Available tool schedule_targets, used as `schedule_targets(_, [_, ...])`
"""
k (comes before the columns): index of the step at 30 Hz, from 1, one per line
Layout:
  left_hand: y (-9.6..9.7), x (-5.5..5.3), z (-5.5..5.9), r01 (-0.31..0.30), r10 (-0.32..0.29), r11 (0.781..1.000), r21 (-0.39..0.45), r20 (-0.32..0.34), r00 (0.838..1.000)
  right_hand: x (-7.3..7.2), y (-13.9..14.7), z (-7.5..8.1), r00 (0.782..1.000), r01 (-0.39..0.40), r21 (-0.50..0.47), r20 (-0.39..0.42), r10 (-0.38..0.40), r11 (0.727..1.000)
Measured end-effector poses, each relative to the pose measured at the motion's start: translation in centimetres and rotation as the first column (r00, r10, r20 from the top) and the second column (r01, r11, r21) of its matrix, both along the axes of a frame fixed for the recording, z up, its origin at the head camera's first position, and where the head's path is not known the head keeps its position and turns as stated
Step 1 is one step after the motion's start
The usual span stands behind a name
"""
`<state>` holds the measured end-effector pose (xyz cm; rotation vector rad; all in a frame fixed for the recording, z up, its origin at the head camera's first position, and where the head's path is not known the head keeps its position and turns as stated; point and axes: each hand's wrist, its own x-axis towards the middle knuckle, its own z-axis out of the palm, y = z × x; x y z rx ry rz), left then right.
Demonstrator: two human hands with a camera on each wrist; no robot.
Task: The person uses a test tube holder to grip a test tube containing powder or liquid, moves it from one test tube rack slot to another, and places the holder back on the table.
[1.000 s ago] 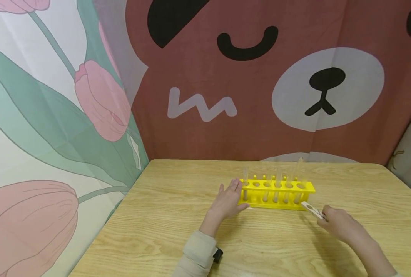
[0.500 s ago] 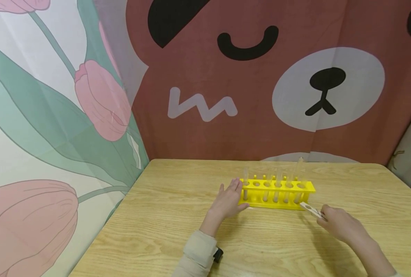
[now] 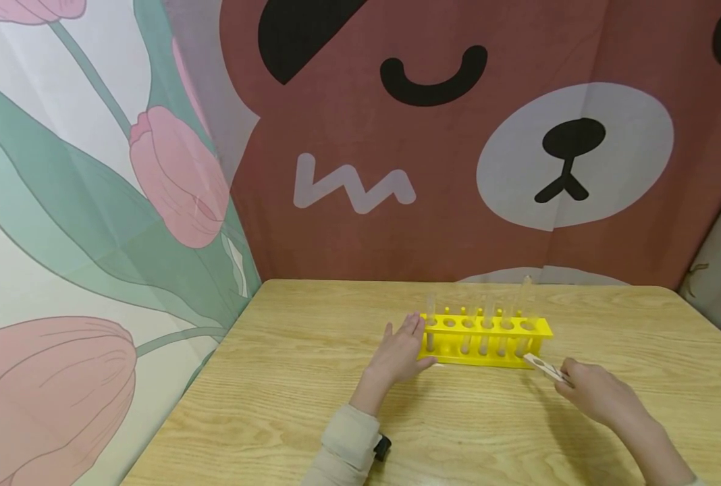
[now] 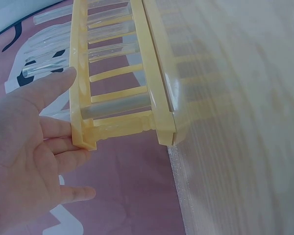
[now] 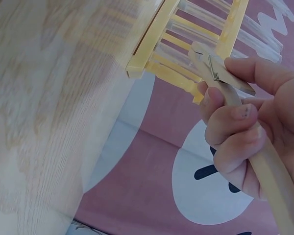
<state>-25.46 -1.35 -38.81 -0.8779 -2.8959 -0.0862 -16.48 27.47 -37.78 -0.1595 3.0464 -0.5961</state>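
A yellow test tube rack [image 3: 482,363] stands on the table, bearing several clear test tubes [image 3: 488,310]. The second hole from the left has no tube. My left hand [image 3: 397,351] touches the rack's left end with straight fingers, the thumb spread toward the front. In the left wrist view, fingertips rest along the end of the upper plate. My right hand [image 3: 594,391] grips a wooden test tube holder [image 3: 545,368] with a metal spring. Its tip points at the rack's right end and overlaps the endmost tube in the right wrist view. Fingers curl round its handle [image 5: 272,176].
The wood-grain table [image 3: 312,324] reaches back to a cloth backdrop [image 3: 360,243] with a bear's face. A tulip-print cloth [image 3: 93,270] hangs on the left. A small black device [image 3: 383,447] sits by the left sleeve [image 3: 350,439].
The tip of the test tube holder has shifted slightly left, toward the rack's right end. My left hand and the rack have stayed in place.
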Motion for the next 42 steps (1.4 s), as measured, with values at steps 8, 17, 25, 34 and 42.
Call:
schedule_targets(8, [0.05,0.02,0.02,-0.007,0.006,1.000,0.012,0.017,1.000,-0.02,-0.04,-0.17,1.000,0.002,-0.015,0.012,-0.002,1.000])
schedule_targets(17, [0.01,-0.07,0.05,-0.007,0.007,1.000,0.000,0.018,1.000,-0.14,-0.20,0.08,1.000,-0.007,-0.022,0.002,0.007,1.000])
schedule_targets(25, [-0.10,-0.08,-0.01,0.002,-0.002,1.000,0.010,0.012,1.000,-0.11,-0.33,-0.20,0.998,-0.038,-0.024,-0.054,0.036,0.999])
schedule_targets(34, [-0.03,-0.14,-0.17,-0.004,0.004,1.000,0.006,0.013,1.000,-0.21,-0.22,-0.19,0.996,-0.061,-0.026,-0.063,0.059,0.998])
schedule_targets(42, [0.09,-0.26,-0.19,-0.007,0.007,1.000,0.015,0.023,1.000,-0.18,-0.32,-0.03,0.995,-0.073,-0.042,-0.071,0.070,0.996])
